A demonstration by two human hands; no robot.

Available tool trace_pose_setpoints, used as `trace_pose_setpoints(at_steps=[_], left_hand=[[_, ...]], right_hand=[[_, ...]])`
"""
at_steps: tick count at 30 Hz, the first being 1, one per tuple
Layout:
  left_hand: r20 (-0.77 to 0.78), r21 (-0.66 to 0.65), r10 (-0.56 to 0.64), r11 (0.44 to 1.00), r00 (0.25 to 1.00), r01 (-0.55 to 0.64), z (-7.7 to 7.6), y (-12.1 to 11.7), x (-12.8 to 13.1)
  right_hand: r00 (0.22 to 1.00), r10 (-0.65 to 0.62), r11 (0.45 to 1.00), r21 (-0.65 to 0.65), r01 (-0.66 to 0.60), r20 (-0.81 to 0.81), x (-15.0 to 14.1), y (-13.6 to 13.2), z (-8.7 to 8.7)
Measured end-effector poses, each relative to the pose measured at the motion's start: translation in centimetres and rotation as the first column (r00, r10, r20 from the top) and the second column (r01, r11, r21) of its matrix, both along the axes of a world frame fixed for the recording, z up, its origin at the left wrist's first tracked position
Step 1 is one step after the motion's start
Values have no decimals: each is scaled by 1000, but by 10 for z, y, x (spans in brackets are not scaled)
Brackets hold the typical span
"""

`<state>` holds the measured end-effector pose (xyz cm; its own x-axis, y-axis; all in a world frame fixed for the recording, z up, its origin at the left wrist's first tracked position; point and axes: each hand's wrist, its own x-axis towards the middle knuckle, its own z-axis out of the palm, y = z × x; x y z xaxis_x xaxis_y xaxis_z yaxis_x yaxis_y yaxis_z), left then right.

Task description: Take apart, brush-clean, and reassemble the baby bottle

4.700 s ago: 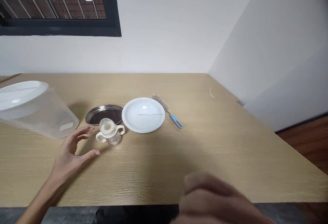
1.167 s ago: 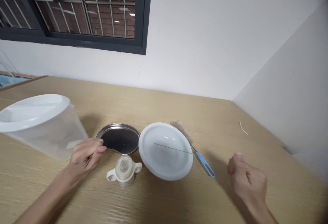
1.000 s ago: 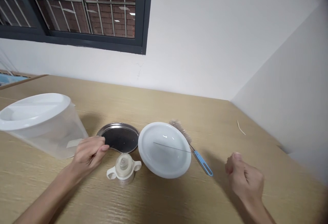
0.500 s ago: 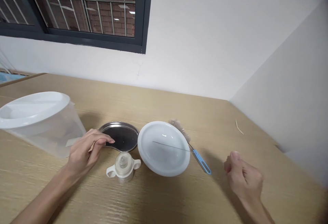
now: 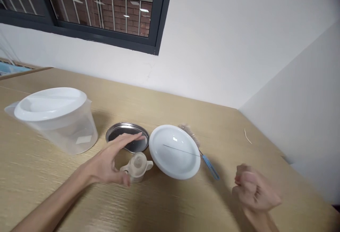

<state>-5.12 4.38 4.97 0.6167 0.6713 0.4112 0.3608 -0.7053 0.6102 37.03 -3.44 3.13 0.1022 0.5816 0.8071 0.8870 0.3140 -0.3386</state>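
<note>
My left hand (image 5: 111, 161) is open, thumb and fingers spread around the left side of a two-handled baby bottle (image 5: 138, 165) with a clear cap; I cannot tell whether it touches. Behind the bottle lies a shallow metal kidney-shaped tray (image 5: 111, 131), partly covered by my left fingers. A white bowl (image 5: 174, 164) stands right of the bottle, with a thin metal rod (image 5: 180, 150) across it. Beside the bowl lies a bottle brush with a blue handle (image 5: 210, 167). My right hand (image 5: 255, 189) is a closed fist over the table at the right, slightly blurred, with nothing showing in it.
A translucent plastic pitcher (image 5: 71, 133) with a white lid stands at the left. A short pale strip (image 5: 247, 136) lies on the wooden table (image 5: 148, 95) at the right. Behind are a white wall (image 5: 212, 40) and a barred window (image 5: 106, 9).
My left hand has gone from a fist to open fingers and moved right to the bottle. My right hand stays a fist and has tilted slightly. The view has shifted a little.
</note>
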Motion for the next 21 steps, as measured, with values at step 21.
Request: trace_pose_setpoints(at_steps=[21], left_hand=[[389,414,116,864,914,-286,12,1,-16]], right_hand=[[940,145,981,80,-177,308,-96,-16,90]])
